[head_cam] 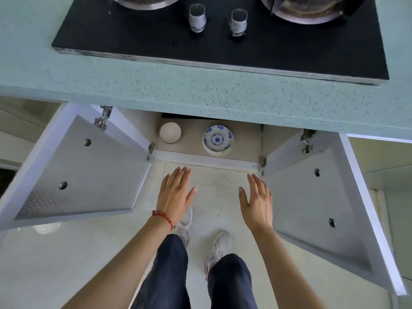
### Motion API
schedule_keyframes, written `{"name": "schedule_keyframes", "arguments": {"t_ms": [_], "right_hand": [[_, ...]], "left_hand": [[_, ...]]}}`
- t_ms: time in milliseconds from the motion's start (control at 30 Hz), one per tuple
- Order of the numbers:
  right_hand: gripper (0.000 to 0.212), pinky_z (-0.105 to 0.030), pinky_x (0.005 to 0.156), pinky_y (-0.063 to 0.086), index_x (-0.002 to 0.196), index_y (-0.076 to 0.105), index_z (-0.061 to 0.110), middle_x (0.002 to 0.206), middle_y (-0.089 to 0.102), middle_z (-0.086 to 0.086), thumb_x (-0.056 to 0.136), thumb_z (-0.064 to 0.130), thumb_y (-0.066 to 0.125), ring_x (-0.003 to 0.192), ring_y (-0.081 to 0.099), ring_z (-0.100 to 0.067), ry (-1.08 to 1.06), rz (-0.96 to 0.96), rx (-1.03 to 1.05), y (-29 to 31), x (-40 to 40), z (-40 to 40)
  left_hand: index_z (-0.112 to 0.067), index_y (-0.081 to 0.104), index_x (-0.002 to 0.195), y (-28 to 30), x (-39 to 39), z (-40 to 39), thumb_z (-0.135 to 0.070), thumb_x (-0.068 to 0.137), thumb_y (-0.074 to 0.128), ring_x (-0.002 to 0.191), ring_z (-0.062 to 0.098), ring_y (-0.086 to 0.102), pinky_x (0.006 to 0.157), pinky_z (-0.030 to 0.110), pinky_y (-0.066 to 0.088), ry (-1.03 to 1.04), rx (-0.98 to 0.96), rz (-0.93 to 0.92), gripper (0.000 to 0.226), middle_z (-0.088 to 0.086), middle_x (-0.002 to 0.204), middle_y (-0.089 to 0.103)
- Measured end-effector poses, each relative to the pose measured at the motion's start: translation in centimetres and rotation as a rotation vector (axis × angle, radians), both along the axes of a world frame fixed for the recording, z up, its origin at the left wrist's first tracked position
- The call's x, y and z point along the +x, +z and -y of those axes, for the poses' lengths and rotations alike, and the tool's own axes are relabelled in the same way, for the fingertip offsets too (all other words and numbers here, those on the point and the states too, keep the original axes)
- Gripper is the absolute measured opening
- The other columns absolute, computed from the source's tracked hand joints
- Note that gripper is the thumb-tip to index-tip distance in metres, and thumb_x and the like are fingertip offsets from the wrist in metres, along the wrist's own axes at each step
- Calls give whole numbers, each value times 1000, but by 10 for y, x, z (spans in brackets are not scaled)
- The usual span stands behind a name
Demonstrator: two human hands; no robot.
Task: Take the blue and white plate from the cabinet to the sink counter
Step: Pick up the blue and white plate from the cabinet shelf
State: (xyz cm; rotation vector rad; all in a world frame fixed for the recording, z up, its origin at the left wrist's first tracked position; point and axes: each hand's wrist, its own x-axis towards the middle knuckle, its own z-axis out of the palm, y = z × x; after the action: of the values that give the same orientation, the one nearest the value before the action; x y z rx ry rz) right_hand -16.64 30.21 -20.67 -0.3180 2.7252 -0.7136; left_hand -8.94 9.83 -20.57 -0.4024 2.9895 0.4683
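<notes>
The blue and white plate (218, 140) lies flat on the floor of the open cabinet (243, 150) under the counter, right of the middle. My left hand (176, 195), with a red bracelet on its wrist, hovers open in front of the cabinet, below and left of the plate. Level with it, my right hand (257, 202) is open too, below and right of the plate. Both hands hold nothing and are well short of the plate.
A plain white bowl (170, 132) sits left of the plate in the cabinet. Both cabinet doors, the left door (78, 166) and the right door (316, 204), stand wide open. Above is a speckled green counter (200, 90) with a black gas hob (223, 41) and two knobs.
</notes>
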Motion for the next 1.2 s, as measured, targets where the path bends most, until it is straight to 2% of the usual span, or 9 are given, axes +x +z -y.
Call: {"name": "schedule_keyframes", "arguments": {"t_ms": [333,600,733,900,1067,1200], "right_hand": [[45,-41,109,25,134,38,8,141,43,-15,93,26,44,131,34,-30,-107,-17,-45,-68,-43,24],[43,-40,108,30,132,41,7,137,47,-16,92,24,47,128,40,-31,-89,-96,-68,-131,-82,44],[43,-43,105,35,131,43,6,136,48,-18,92,24,48,126,44,-32,-47,-157,-62,-166,-103,48],[43,-45,101,39,129,44,6,133,51,-19,91,25,50,123,46,-33,-12,-218,-95,-215,-131,51],[40,-47,94,44,122,49,1,122,58,-23,86,15,59,113,54,-39,25,-316,-141,-268,-157,60],[40,-42,100,39,126,46,1,127,54,-22,88,13,54,117,49,-36,66,-317,-157,-314,-172,66]], "left_hand": [[-4,39,131,-72,-59,23,-28,88,49,128,33,42,104,49,35,-137,11,22,50,18,136,49],[-3,41,129,-134,-104,46,-26,88,51,127,33,43,105,49,35,-173,-28,-10,48,18,134,50],[-3,42,128,-170,-124,46,-26,88,51,128,32,42,105,50,34,-146,-36,-54,47,18,135,50],[-6,33,134,-220,-151,44,-31,91,43,135,28,32,111,47,26,-122,-9,-87,51,15,142,40],[-6,31,135,-272,-170,44,-30,92,42,137,29,27,112,46,21,-94,22,-135,51,16,144,37],[-8,27,137,-317,-187,46,-32,92,39,139,26,22,114,44,16,-74,-6,-157,53,13,147,32]]}}
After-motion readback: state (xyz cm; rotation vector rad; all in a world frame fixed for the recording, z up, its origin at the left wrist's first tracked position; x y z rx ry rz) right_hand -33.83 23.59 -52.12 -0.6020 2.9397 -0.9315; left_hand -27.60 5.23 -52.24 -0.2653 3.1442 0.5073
